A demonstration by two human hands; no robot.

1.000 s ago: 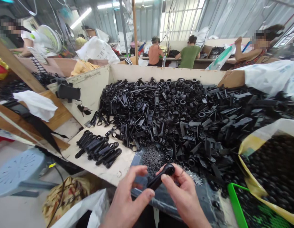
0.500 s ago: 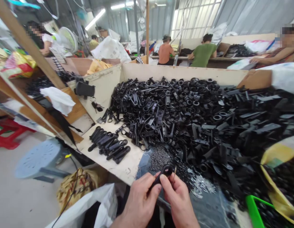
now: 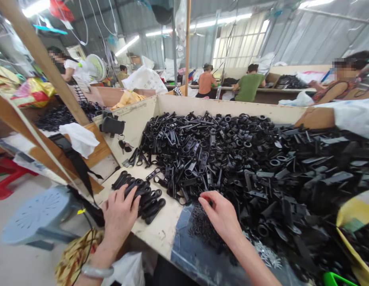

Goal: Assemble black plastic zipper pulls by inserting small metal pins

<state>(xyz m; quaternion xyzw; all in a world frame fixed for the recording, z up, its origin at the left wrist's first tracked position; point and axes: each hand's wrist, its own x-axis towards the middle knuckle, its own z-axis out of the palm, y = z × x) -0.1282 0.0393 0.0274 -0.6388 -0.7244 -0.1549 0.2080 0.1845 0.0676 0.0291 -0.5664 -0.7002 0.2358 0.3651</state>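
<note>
Black handles (image 3: 154, 211) on the pale surface (image 3: 161, 233), small dark pieces (image 3: 199, 226) to their right.
The left hand (image 3: 120, 210), fingers parted, lies over the handles; whether it grips any, I cannot tell. The right hand (image 3: 222, 210) curls at the pieces, thumb near fingertips; what it may hold is hidden.

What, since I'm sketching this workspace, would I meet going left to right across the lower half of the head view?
Light blue stool, left hand, right hand, small silvery pieces, yellow-edged bag.
</note>
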